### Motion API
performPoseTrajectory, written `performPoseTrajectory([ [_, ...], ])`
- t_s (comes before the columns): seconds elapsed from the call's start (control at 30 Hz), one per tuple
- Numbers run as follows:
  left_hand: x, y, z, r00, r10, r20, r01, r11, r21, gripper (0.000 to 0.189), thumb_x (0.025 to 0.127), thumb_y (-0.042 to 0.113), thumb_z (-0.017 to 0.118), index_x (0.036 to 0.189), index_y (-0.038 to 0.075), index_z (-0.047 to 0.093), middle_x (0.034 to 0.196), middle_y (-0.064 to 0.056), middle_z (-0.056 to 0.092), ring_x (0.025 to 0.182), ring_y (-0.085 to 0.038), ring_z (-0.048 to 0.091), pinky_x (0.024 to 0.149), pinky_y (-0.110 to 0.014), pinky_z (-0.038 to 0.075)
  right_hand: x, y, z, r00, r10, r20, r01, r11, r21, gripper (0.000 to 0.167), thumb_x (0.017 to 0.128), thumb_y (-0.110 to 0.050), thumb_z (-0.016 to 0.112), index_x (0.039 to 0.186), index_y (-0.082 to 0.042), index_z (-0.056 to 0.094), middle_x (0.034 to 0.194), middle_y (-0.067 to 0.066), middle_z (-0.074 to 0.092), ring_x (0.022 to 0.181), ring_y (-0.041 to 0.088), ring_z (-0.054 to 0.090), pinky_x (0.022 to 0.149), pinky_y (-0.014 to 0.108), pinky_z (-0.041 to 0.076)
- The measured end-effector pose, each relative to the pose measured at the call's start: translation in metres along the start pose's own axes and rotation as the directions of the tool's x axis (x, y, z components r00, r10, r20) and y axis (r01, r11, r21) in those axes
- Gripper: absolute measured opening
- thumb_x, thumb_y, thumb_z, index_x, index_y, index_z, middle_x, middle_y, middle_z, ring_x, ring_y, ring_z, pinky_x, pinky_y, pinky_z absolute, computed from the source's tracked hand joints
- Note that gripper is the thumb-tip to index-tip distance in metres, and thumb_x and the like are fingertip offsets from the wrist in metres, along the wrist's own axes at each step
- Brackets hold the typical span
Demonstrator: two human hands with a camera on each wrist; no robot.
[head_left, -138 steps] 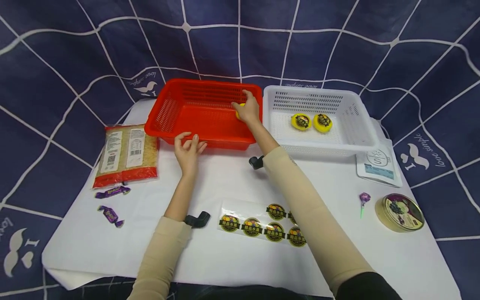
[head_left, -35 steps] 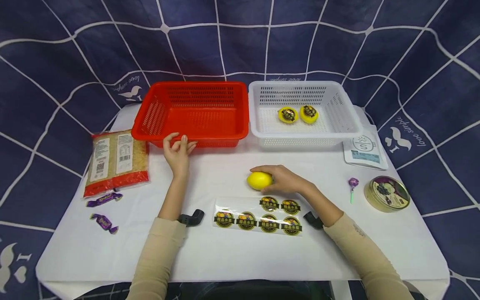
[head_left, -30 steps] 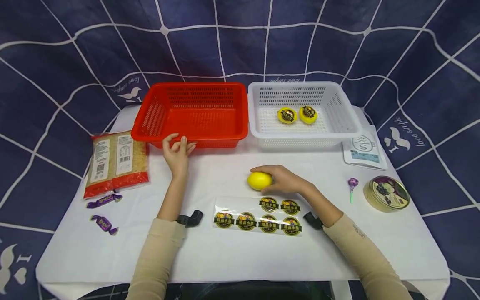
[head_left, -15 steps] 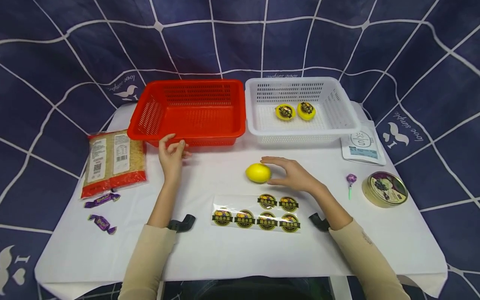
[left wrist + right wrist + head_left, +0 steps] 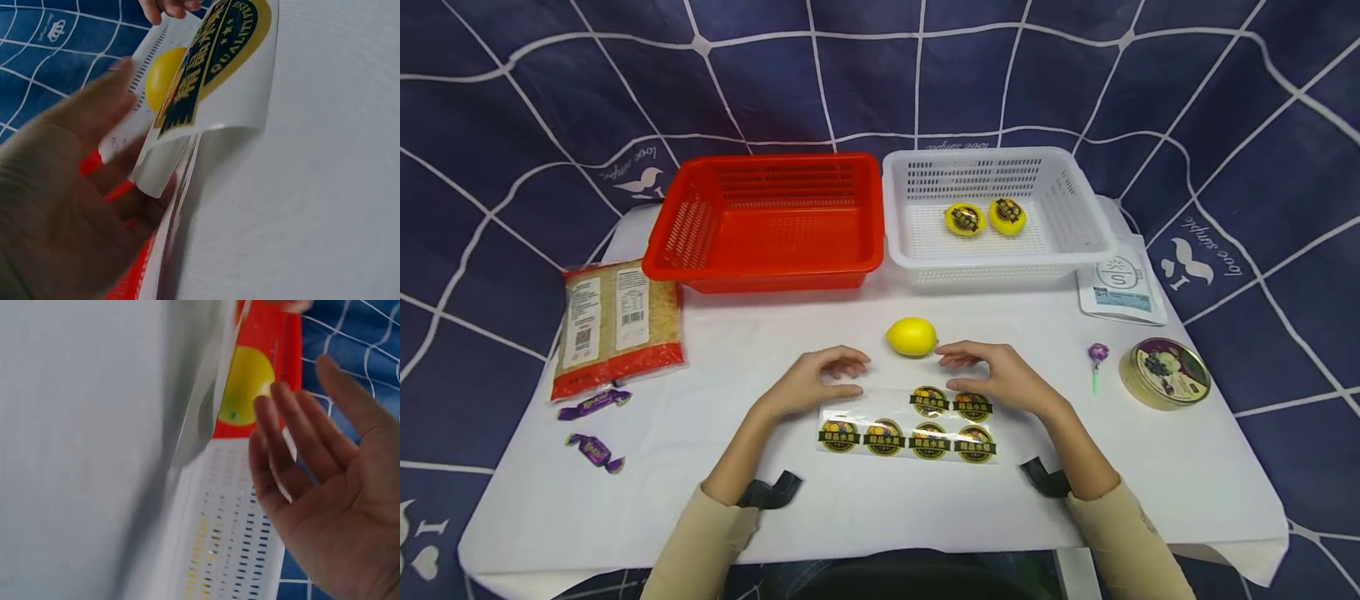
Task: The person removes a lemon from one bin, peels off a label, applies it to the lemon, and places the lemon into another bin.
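Note:
A plain yellow lemon (image 5: 912,337) lies on the white cloth between the two baskets and a clear sheet of round fruit stickers (image 5: 883,437). My left hand (image 5: 812,381) hovers at the sheet's upper left corner, fingers loosely bent and holding nothing. In the left wrist view that left hand (image 5: 81,194) is close beside the sheet's curled-up edge. My right hand (image 5: 1000,377) is just right of the lemon, over the sheet's upper right corner, with nothing in it. The right wrist view shows the right hand (image 5: 319,469) with relaxed fingers, and the lemon (image 5: 247,386) past its fingertips.
At the back stand a red basket (image 5: 767,279) and a white basket (image 5: 1000,260), which holds two stickered lemons (image 5: 965,219). Left are a grain bag (image 5: 617,321) and two purple candies (image 5: 593,406). Right are a white pouch (image 5: 1122,279), a lollipop (image 5: 1097,354) and a round tin (image 5: 1165,373).
The right hand took a lemon from the red basket, set it on the cloth and let go. The left hand left the red basket's rim and came down to the sticker sheet.

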State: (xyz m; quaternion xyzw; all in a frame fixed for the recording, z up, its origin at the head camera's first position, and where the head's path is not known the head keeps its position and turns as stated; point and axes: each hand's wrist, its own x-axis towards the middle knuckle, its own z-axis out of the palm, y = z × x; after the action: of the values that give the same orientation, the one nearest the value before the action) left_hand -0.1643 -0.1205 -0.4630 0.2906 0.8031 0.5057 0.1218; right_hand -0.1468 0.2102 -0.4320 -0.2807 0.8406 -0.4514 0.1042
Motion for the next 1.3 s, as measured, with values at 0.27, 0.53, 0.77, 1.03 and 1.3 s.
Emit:
performPoseTrajectory([
  [0.27, -0.004, -0.007, 0.005, 0.994, -0.049, 0.093, 0.042, 0.996, 0.076, 0.032, 0.074, 0.028, 0.078, 0.103, 0.019, 0.07, 0.086, 0.011, 0.066, 0.078, -0.007, 0.059, 0.07, -0.024, 0.05, 0.003, 0.007, 0.01, 1.0, 0.006, 0.007, -0.006, 0.999, 0.04, 0.044, 0.079, -0.02, 0.075, 0.119, -0.009, 0.061, 0.103, 0.001, 0.067, 0.086, 0.013, 0.061, 0.079, 0.036, 0.051],
  [0.53, -0.004, -0.003, 0.002, 0.998, -0.015, 0.059, 0.02, 0.996, -0.09, 0.022, 0.076, 0.026, 0.076, 0.097, 0.019, 0.073, 0.091, 0.007, 0.068, 0.088, -0.012, 0.062, 0.081, -0.028, 0.052, 0.004, 0.007, 0.018, 0.998, -0.005, 0.063, 0.002, 0.999, 0.035, 0.032, 0.083, -0.027, 0.07, 0.112, -0.013, 0.066, 0.097, -0.009, 0.066, 0.084, 0.008, 0.06, 0.075, 0.031, 0.051],
  [0.77, -0.005, 0.032, -0.002, 1.0, -0.001, -0.014, -0.001, 0.991, -0.132, 0.016, 0.077, 0.003, 0.073, 0.093, 0.002, 0.072, 0.089, -0.004, 0.069, 0.085, -0.015, 0.062, 0.079, -0.03, 0.052, 0.006, 0.001, 0.02, 0.995, -0.031, 0.096, 0.024, 0.997, 0.073, 0.021, 0.086, -0.016, 0.067, 0.106, -0.014, 0.069, 0.096, -0.007, 0.066, 0.084, 0.012, 0.059, 0.076, 0.031, 0.05],
  [1.03, -0.003, 0.012, 0.002, 0.998, 0.041, -0.053, -0.048, 0.989, -0.137, 0.016, 0.076, 0.003, 0.074, 0.093, 0.003, 0.073, 0.089, -0.005, 0.069, 0.084, -0.016, 0.063, 0.075, -0.028, 0.053, 0.008, 0.006, 0.021, 0.996, -0.042, 0.076, 0.036, 0.996, 0.08, 0.026, 0.081, -0.021, 0.072, 0.107, -0.017, 0.069, 0.088, -0.01, 0.065, 0.081, 0.011, 0.057, 0.073, 0.031, 0.049],
  [1.3, -0.003, -0.002, 0.002, 0.999, 0.039, -0.004, -0.039, 0.994, -0.098, 0.017, 0.077, 0.02, 0.076, 0.093, 0.015, 0.074, 0.089, 0.004, 0.068, 0.086, -0.014, 0.062, 0.077, -0.029, 0.053, 0.008, -0.015, 0.014, 0.999, 0.011, -0.042, -0.003, 0.983, 0.185, 0.015, 0.082, -0.003, 0.069, 0.096, -0.007, 0.072, 0.088, 0.002, 0.067, 0.082, 0.016, 0.06, 0.08, 0.028, 0.049],
])
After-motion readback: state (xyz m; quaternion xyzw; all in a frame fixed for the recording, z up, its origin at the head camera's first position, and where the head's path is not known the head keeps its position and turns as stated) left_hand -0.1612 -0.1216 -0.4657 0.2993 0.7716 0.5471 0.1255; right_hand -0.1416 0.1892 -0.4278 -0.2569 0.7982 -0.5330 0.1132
